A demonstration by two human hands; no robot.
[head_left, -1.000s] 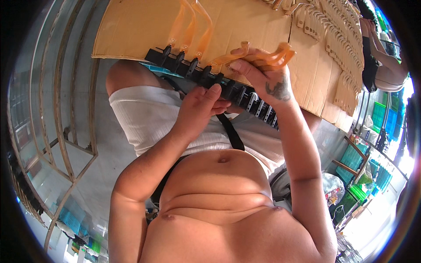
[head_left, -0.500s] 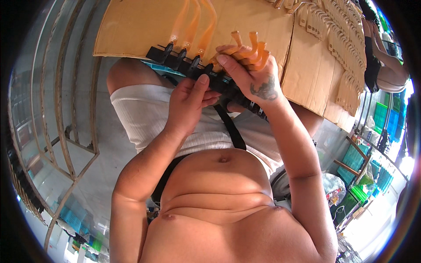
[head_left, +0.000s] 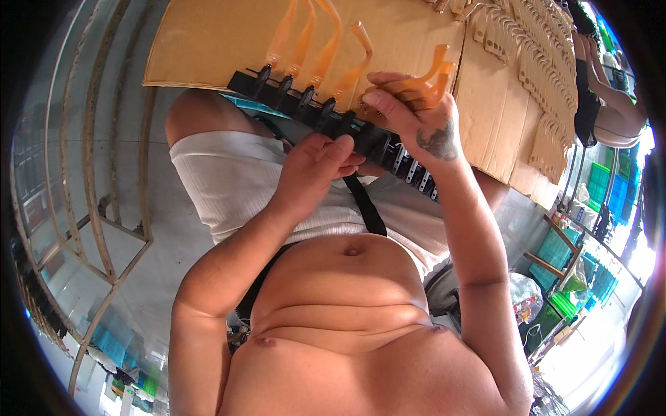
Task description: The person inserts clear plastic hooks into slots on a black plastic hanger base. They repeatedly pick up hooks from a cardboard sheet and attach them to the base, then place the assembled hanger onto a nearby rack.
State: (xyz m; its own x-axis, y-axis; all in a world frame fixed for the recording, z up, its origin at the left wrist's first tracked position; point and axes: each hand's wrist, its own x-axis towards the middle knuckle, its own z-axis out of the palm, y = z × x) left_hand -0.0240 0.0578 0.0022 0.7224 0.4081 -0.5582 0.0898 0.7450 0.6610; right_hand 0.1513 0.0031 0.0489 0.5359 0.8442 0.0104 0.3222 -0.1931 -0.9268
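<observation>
Moved since the last frame: right hand (head_left: 415,114) rightward, away from the fourth amber piece (head_left: 355,66), which now stands free of it; left hand (head_left: 313,170) also a little rightward.
Right-hand grip: fingers closed around loose amber pieces (head_left: 438,69), bent ends sticking out.
Left-hand grip: thumb and fingers pinched on the black clip rack (head_left: 371,142).
Rack position: slanting across the lap, along the cardboard (head_left: 388,35) edge.
Amber row: four pieces upright at the left-end clips, the fourth leaning right.
Cardboard, far right: rows of pale pieces (head_left: 531,66).
</observation>
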